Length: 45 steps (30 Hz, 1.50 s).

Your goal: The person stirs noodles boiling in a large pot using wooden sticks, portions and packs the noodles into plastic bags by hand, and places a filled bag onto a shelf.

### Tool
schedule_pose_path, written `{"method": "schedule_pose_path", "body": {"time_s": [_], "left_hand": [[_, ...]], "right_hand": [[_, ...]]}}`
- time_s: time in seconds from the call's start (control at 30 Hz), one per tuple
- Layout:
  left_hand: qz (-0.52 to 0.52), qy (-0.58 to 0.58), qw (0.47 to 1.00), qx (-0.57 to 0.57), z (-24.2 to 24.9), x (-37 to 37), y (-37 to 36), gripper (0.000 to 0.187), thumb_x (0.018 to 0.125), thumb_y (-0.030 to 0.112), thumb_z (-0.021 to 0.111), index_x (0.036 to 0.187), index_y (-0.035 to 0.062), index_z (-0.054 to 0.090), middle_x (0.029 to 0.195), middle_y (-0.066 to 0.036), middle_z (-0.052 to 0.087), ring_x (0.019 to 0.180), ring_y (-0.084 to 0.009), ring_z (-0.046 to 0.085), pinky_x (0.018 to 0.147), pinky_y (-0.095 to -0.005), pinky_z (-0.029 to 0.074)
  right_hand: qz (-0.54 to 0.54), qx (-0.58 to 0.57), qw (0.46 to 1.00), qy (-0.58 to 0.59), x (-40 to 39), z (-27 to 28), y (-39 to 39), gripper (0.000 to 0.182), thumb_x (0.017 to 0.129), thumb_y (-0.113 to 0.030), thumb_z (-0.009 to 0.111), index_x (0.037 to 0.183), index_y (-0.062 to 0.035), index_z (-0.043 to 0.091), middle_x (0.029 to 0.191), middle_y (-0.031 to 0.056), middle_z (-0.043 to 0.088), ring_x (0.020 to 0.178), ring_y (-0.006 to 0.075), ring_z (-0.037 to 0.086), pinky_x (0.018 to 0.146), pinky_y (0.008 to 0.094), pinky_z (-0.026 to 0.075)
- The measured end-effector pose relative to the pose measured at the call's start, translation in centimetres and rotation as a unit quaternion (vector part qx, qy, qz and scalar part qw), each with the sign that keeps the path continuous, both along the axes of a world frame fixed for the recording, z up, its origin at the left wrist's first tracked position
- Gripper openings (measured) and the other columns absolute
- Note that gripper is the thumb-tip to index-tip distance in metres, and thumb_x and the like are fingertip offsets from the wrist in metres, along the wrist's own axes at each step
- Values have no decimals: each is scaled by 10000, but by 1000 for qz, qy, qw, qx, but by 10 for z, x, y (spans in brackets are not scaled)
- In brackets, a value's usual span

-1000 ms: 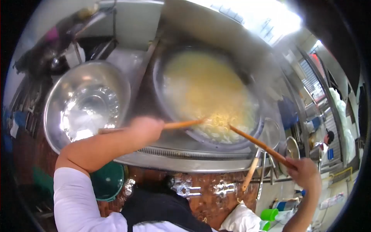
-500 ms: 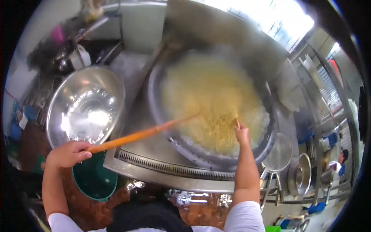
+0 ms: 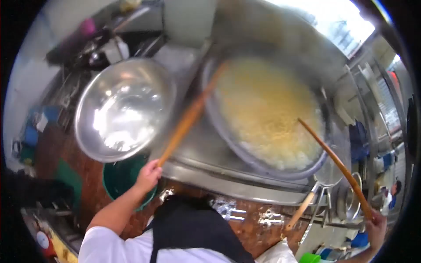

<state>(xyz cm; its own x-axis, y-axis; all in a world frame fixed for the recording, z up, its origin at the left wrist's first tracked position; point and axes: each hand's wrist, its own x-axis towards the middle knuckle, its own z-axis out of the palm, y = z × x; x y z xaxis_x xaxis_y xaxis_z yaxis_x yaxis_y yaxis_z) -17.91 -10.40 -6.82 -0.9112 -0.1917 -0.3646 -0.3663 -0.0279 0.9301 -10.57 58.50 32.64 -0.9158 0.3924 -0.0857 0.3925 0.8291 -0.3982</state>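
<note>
My left hand (image 3: pixel 149 175) is closed around the lower end of a long wooden stick (image 3: pixel 186 120), which slants up to the left rim of a big round pot (image 3: pixel 234 149). At the lower right, my right hand (image 3: pixel 376 228) grips a second long wooden stick (image 3: pixel 340 164). The tip of that one points in over the yellowish noodles (image 3: pixel 280 125) in the bubbling, foamy water, under steam. Beside the pot on the left, a large shiny metal bowl (image 3: pixel 90 142) sits near my left hand.
Below the metal bowl stands a green tub (image 3: pixel 125 177). A long-handled strainer (image 3: pixel 329 175) rests right of the pot, by a metal basin (image 3: pixel 352 199). The steel stove edge (image 3: pixel 210 182) runs before my black apron (image 3: pixel 197 232). The brown floor (image 3: pixel 250 219) looks wet.
My right hand has drawn back from over the pot to the lower right, stick in grip. The left stick has swung from low across the stove to a steeper slant. The view has shifted.
</note>
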Motion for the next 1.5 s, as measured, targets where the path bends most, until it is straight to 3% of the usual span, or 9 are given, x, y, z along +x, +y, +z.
{"method": "schedule_pose_path", "body": {"time_s": [0.2,0.47,0.67,0.83,1.03,1.13,1.27,1.3,1.5], "left_hand": [[-31,40,986,-160,-57,19,-18,487,912,231,577,1314,-23,473,1075,-176,643,948,-233,629,854,-331,483],[-64,135,988,-25,-62,9,-8,528,910,123,552,1368,-48,355,1200,-184,552,1110,-231,537,964,-326,408],[-94,85,992,-4,-50,-4,33,631,885,120,567,1408,-77,274,1276,-239,524,1170,-255,529,980,-345,410],[-357,46,923,-137,-3,-13,-9,493,895,335,608,1263,13,551,1102,-202,655,1005,-294,638,888,-367,485],[50,74,959,-270,-5,-102,-208,504,815,328,723,1175,2,586,918,-101,674,827,-152,638,769,-272,510],[313,-13,912,-266,-87,-155,-319,738,849,415,637,1363,-57,396,1367,-263,451,1281,-395,422,1082,-425,325],[202,-51,846,-491,-189,-191,-436,614,974,485,352,1207,-51,541,1201,-296,558,1149,-396,524,993,-463,385],[97,-126,963,-218,-242,-210,-538,628,904,537,498,1233,3,535,1110,-203,621,1013,-383,579,852,-485,444],[260,-185,941,-112,-163,-175,-417,344,815,443,676,914,115,642,731,-38,551,692,-213,548,594,-410,409]], "right_hand": [[40,-40,998,-14,66,-80,-102,294,866,-203,617,1101,-27,600,811,47,554,672,158,545,584,274,482],[-109,-556,822,-56,43,-309,-413,329,901,-126,619,1214,-44,563,748,-28,583,532,38,516,408,185,375],[-66,-549,832,-37,38,-405,-492,238,977,-192,524,1183,-73,503,687,12,550,496,90,491,418,221,396],[72,-369,926,-25,23,-463,-467,330,981,-194,526,1235,17,516,1093,75,603,982,127,548,877,253,437],[-52,-290,955,-34,67,-444,-397,364,893,-173,653,1145,75,567,994,92,657,889,150,612,795,279,496],[-58,-234,966,-92,103,-432,-385,366,875,-172,669,1129,77,585,969,109,672,879,174,633,788,293,508],[-119,-276,942,-152,152,-438,-378,372,867,-197,672,1120,67,605,948,132,690,862,194,653,778,305,512],[-112,-256,942,-187,161,-436,-378,331,868,-197,674,1089,44,622,903,109,690,802,166,643,720,293,507],[-136,-253,921,-264,194,-439,-367,245,869,-176,675,1018,16,647,741,40,648,608,108,578,556,257,468]]}}
